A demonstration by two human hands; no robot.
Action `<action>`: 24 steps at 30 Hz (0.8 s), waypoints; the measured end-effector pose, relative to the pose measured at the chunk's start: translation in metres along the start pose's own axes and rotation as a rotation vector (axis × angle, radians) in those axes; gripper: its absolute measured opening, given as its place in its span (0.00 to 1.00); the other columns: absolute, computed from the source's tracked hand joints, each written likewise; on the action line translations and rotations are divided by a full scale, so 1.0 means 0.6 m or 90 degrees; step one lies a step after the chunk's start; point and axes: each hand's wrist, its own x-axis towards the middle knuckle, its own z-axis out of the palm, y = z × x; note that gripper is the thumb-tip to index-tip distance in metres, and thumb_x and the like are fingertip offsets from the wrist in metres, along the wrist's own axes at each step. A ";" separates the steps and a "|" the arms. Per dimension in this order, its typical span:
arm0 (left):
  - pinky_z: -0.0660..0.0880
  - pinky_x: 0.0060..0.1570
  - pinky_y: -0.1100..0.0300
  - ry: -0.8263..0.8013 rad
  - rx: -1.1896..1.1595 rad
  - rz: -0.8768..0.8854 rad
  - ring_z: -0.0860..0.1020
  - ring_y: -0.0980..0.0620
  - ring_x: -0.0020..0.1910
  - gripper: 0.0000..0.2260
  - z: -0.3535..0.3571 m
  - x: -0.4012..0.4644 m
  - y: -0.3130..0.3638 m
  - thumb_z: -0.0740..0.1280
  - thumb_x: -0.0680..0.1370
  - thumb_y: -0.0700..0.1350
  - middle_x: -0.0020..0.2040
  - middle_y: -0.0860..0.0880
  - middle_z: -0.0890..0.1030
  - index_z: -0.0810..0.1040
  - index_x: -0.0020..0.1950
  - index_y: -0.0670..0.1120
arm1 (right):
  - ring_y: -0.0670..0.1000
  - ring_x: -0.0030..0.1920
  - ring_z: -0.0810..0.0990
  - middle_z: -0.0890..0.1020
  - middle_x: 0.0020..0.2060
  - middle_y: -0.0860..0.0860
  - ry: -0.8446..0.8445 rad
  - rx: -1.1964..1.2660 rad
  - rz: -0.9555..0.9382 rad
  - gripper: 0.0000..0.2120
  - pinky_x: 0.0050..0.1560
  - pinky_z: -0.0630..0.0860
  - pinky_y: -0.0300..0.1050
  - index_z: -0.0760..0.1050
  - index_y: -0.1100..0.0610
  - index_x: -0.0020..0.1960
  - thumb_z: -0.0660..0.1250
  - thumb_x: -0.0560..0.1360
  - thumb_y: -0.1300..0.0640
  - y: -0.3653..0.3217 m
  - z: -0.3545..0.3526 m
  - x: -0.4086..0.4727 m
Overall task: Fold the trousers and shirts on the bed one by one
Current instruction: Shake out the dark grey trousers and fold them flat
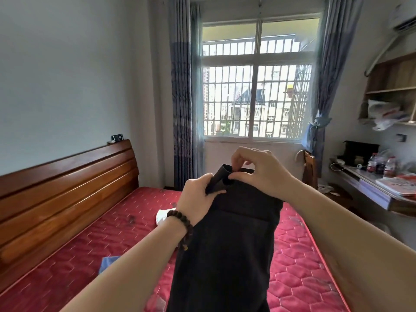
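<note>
Dark trousers (227,248) hang in the air above the red quilted bed (112,239), held up by their top edge. My left hand (198,199), with a bead bracelet on the wrist, grips the left side of that top edge. My right hand (261,174) pinches the same edge between thumb and fingers just to the right. A white garment (163,216) lies on the bed behind my left wrist, mostly hidden. A blue cloth (108,264) shows on the mattress under my left forearm.
A wooden headboard (63,192) runs along the bed's left side. Behind the bed stands a barred window (256,86) with blue curtains. At the right are a wooden chair (309,167), a desk (371,185) with bottles and papers, and wall shelves (391,91).
</note>
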 end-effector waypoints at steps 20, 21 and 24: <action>0.76 0.38 0.64 -0.027 -0.176 -0.093 0.80 0.56 0.39 0.07 -0.030 -0.011 -0.042 0.72 0.73 0.47 0.40 0.50 0.81 0.75 0.47 0.49 | 0.41 0.31 0.77 0.83 0.32 0.49 -0.035 0.134 0.106 0.11 0.36 0.71 0.31 0.73 0.53 0.42 0.66 0.71 0.69 -0.031 0.108 0.033; 0.79 0.39 0.58 -0.036 -0.202 -0.113 0.81 0.53 0.39 0.08 -0.031 -0.007 -0.045 0.73 0.73 0.45 0.40 0.49 0.82 0.75 0.46 0.47 | 0.41 0.29 0.75 0.83 0.32 0.50 -0.043 0.150 0.120 0.10 0.34 0.69 0.29 0.73 0.52 0.44 0.68 0.72 0.66 -0.028 0.107 0.034; 0.81 0.40 0.49 -0.044 -0.265 -0.154 0.83 0.46 0.39 0.07 -0.042 0.002 -0.055 0.73 0.73 0.42 0.39 0.45 0.84 0.76 0.45 0.44 | 0.45 0.26 0.71 0.81 0.31 0.54 -0.097 0.161 0.176 0.06 0.30 0.68 0.34 0.74 0.51 0.47 0.69 0.75 0.51 -0.008 0.089 0.036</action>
